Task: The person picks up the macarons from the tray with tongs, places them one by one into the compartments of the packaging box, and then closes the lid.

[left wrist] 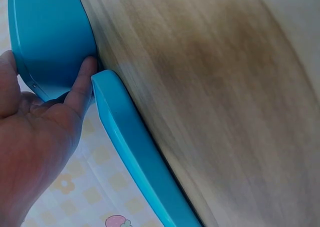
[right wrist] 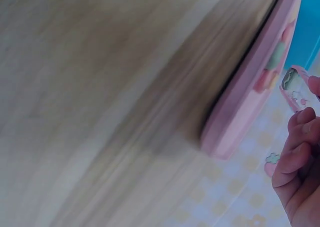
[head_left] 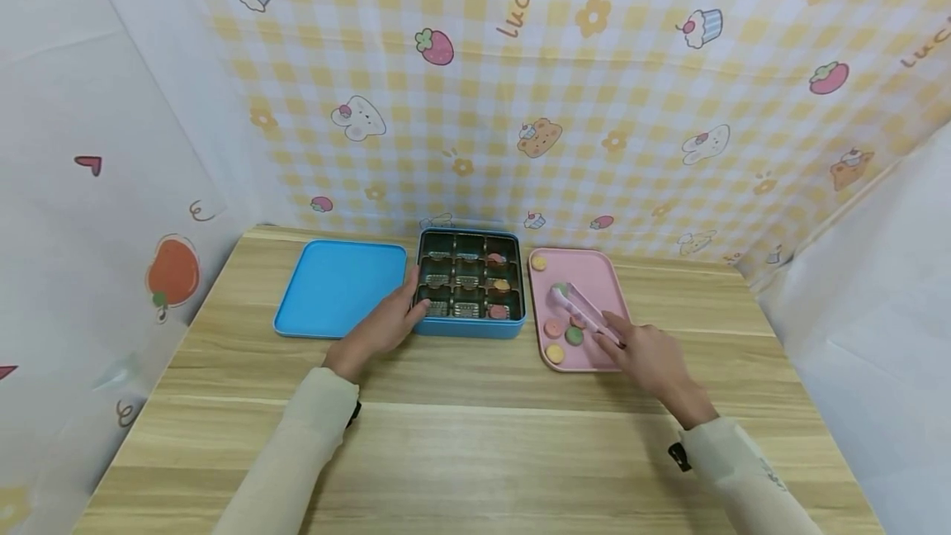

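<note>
My left hand (head_left: 386, 320) is at the left side of a blue tin box (head_left: 470, 328), thumb over the rim and fingers along the outer wall. The box has a dark divided insert; its right column holds pink and yellow macarons (head_left: 502, 285). In my right hand (head_left: 648, 353) is a pair of small pale tongs (head_left: 583, 312), pinched by thumb and fingers. A green macaron (right wrist: 290, 80) sits between the tongs' tips, over a pink tray (head_left: 594, 267). Several yellow, pink and green macarons (head_left: 574, 336) lie on that tray, mostly toward its front left.
A blue lid (head_left: 342, 287) lies flat on the wooden table (head_left: 475, 452), left of the box. Behind the table hangs a yellow checked cloth (head_left: 475, 106), close to the back edges of box and tray. White cloth (head_left: 877, 312) hangs at the sides.
</note>
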`<state>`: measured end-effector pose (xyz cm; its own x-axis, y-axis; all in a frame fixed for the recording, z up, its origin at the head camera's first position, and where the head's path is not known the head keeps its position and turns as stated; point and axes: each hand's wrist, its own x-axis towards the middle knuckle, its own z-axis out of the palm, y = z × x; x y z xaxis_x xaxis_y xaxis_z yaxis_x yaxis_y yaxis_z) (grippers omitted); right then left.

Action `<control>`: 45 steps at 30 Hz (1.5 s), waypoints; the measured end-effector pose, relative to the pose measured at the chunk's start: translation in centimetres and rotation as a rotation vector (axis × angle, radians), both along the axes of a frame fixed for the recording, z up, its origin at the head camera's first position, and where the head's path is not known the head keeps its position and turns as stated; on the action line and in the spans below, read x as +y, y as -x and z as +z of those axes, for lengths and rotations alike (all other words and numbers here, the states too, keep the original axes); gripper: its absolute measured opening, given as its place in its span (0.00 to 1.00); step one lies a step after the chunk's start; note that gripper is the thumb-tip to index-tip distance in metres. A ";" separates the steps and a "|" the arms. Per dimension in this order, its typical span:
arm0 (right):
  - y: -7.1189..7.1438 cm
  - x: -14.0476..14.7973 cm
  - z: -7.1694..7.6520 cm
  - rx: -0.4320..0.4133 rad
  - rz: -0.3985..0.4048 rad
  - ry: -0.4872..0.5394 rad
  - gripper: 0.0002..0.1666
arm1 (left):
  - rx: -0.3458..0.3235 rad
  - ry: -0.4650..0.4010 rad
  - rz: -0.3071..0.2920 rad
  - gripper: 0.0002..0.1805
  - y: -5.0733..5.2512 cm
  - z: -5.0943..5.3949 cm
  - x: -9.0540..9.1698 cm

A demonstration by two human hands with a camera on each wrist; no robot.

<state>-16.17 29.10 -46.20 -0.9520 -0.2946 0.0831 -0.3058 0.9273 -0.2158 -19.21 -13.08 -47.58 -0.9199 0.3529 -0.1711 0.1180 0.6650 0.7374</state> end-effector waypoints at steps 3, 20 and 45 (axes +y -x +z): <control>-0.1 -0.6 0.3 0.015 0.018 0.014 0.30 | 0.001 0.000 -0.002 0.41 0.0 -0.1 0.0; -0.7 -4.4 1.0 0.121 0.135 0.080 0.27 | 0.008 -0.005 -0.007 0.41 0.1 -0.2 0.0; -0.4 -9.9 1.2 0.132 0.242 0.057 0.24 | 0.023 -0.009 -0.015 0.40 0.2 -0.1 0.0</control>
